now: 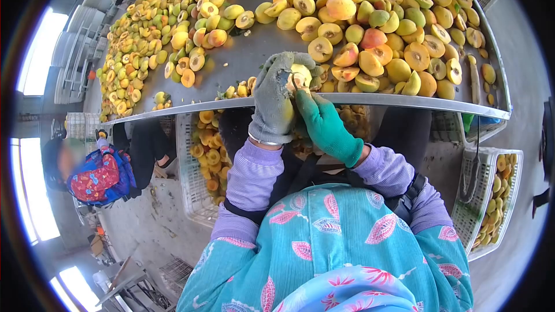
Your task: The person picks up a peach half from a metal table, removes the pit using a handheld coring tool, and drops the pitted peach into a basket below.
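Observation:
At the near edge of the table, my left hand [274, 99] in a grey, stained glove is closed around a cut yellow peach [300, 75] with its pale flesh facing up. My right hand [328, 126], gloved in green, is pressed close beside it. Its fingers pinch a thin, dark, narrow tool [295, 84] whose tip touches the peach; most of the tool is hidden by the fingers. Just right of the hands lies a thick pile of halved peaches [416, 56], several showing brown pits.
A metal table [248, 52] with a raised rim carries many peaches. Below it stands a white crate of peaches [191, 179], and another crate [517, 196] is at the right. A person in a red and blue top [98, 179] sits at the left.

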Demonstrator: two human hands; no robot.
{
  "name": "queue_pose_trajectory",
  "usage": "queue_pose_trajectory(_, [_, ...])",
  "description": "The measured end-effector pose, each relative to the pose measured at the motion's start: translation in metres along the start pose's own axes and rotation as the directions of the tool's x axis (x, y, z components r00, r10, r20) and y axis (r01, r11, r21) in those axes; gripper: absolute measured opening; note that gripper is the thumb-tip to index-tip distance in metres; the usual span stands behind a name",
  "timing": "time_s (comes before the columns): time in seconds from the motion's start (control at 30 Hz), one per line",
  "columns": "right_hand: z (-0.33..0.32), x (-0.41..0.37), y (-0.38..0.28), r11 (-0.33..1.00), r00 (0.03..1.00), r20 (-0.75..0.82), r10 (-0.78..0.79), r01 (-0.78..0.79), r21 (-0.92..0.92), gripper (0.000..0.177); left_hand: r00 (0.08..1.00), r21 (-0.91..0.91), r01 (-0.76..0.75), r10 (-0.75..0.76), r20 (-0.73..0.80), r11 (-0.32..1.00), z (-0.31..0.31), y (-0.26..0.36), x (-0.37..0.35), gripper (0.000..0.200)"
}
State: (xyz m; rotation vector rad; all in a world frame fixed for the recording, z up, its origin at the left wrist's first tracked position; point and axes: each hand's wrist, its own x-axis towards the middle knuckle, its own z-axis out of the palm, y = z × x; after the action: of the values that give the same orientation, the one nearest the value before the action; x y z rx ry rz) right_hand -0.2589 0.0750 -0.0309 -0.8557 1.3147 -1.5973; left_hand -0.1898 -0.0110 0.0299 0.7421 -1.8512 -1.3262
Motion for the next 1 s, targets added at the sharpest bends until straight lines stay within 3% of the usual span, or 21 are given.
queue_pose_trajectory(0.07, [-0.008,0.006,-0.013,0.978,0.986,0.118,0.119,-0.137,0.160,0.038,0.997,-0.186,0.079,-0.082,-0.007,0.979,0.004,0.006,0.005,0.041])
queue_pose_trajectory(0.17, [-0.026,0.005,-0.033,0.930,0.923,0.245,0.297,-0.338,0.143,0.036,0.958,-0.037,-0.038,0.047,0.283,0.999,-0.013,0.001,0.017,0.041])
queue_pose_trajectory(0.2, [-0.016,0.002,-0.005,0.994,0.988,0.129,0.087,-0.096,0.062,0.040,0.939,-0.071,0.142,-0.111,0.325,0.987,-0.014,0.012,0.020,0.043])
queue_pose_trajectory(0.23, [-0.007,0.001,-0.017,0.945,0.963,0.152,0.222,-0.251,0.209,0.041,0.938,-0.170,0.254,-0.200,0.282,0.952,-0.012,0.009,0.022,0.043])
queue_pose_trajectory(0.3, [0.003,-0.005,-0.043,0.710,0.852,0.252,0.460,-0.523,0.472,0.042,0.893,-0.368,0.448,-0.389,0.227,0.814,-0.004,0.001,0.024,0.044])
queue_pose_trajectory(0.33, [-0.002,-0.007,-0.047,0.635,0.820,0.402,0.407,-0.571,0.521,0.043,0.896,-0.427,0.443,-0.379,0.231,0.788,-0.002,0.008,0.025,0.043])
queue_pose_trajectory(0.43, [-0.014,0.003,-0.050,0.656,0.800,0.368,0.473,-0.599,0.459,0.045,0.864,-0.028,0.487,-0.478,0.158,0.873,0.006,0.001,0.039,0.044])
queue_pose_trajectory(0.47, [-0.014,0.004,-0.051,0.637,0.784,0.335,0.523,-0.620,0.457,0.046,0.856,0.017,0.479,-0.472,0.212,0.877,0.006,0.002,0.042,0.038])
queue_pose_trajectory(0.5, [-0.013,0.005,-0.052,0.629,0.810,0.374,0.452,-0.587,0.510,0.046,0.919,0.025,0.312,-0.308,0.246,0.950,0.005,0.005,0.046,0.036])
queue_pose_trajectory(0.57, [-0.010,-0.005,-0.049,0.572,0.841,0.437,0.319,-0.538,0.619,0.045,0.948,0.027,-0.020,0.010,0.318,0.999,0.002,0.010,0.044,0.032])
queue_pose_trajectory(0.6, [-0.010,-0.006,-0.054,0.545,0.821,0.436,0.368,-0.570,0.615,0.044,0.857,0.012,0.306,-0.281,0.431,0.952,0.000,0.010,0.050,0.029])
queue_pose_trajectory(0.63, [-0.012,-0.006,-0.055,0.560,0.804,0.437,0.404,-0.595,0.577,0.044,0.849,0.111,0.105,-0.147,0.507,0.988,-0.002,0.006,0.056,0.029])
queue_pose_trajectory(0.7, [-0.017,-0.010,-0.056,0.578,0.760,0.431,0.486,-0.650,0.494,0.044,0.740,0.238,-0.314,0.079,0.668,0.919,-0.003,-0.002,0.061,0.030])
queue_pose_trajectory(0.73, [-0.017,-0.010,-0.058,0.556,0.777,0.447,0.443,-0.629,0.543,0.044,0.830,0.156,-0.117,0.010,0.558,0.981,0.000,-0.001,0.058,0.030])
queue_pose_trajectory(0.8, [-0.014,-0.007,-0.061,0.506,0.810,0.477,0.342,-0.586,0.633,0.046,0.918,-0.091,0.237,-0.193,0.346,0.967,0.008,0.008,0.048,0.030])
queue_pose_trajectory(0.9, [-0.011,-0.011,-0.061,0.479,0.758,0.529,0.383,-0.652,0.587,0.047,0.837,-0.108,-0.046,0.097,0.539,0.993,-0.001,0.003,0.043,0.032])
queue_pose_trajectory(0.93, [-0.015,-0.012,-0.051,0.327,0.707,0.641,0.298,-0.707,0.627,0.047,0.806,-0.121,0.152,-0.052,0.589,0.981,-0.005,0.001,0.045,0.035])
queue_pose_trajectory(1.0, [-0.011,-0.005,-0.043,0.151,0.679,0.730,0.079,-0.732,0.664,0.046,0.879,-0.245,0.271,-0.136,0.457,0.931,-0.007,0.008,0.035,0.036])
